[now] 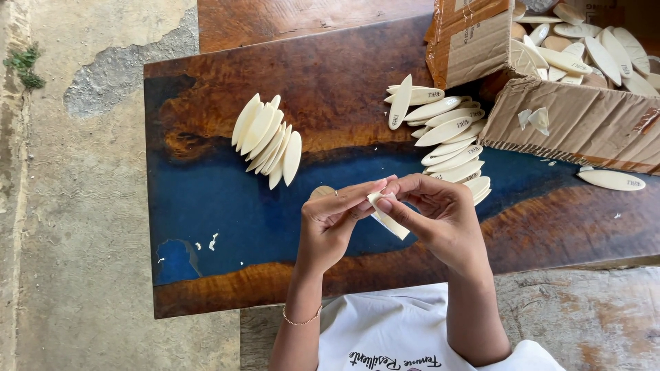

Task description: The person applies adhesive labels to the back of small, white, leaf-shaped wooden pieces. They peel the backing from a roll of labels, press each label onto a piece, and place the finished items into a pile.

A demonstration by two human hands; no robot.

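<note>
Both hands meet over the blue middle of the worktop [206, 206], a dark wood slab with a blue resin band across it. The left hand [333, 220] and the right hand [440, 216] pinch one pale wooden oval piece [388, 220] between them: fingertips of both close on its upper end, and its lower end slants down below the right hand's fingers toward the person. Just behind the left hand's knuckles a second, tan oval [321, 192] peeks out; whether that hand touches it cannot be told. Beyond the left hand and further to its outer side, well apart from it, a fanned stack of ovals [267, 139] stands on edge on the worktop. Just beyond the right hand lies a looser pile of ovals [447, 134], its near end almost touching that hand's knuckles, with one piece propped upright at its far end. Further beyond the right hand and to its outer side sits an open cardboard box [584, 124], torn at the flaps, filled with more ovals. A single oval [612, 180] lies flat on the worktop near the front of the box, well out from the right hand. A thin bracelet [301, 320] circles the left wrist.
</note>
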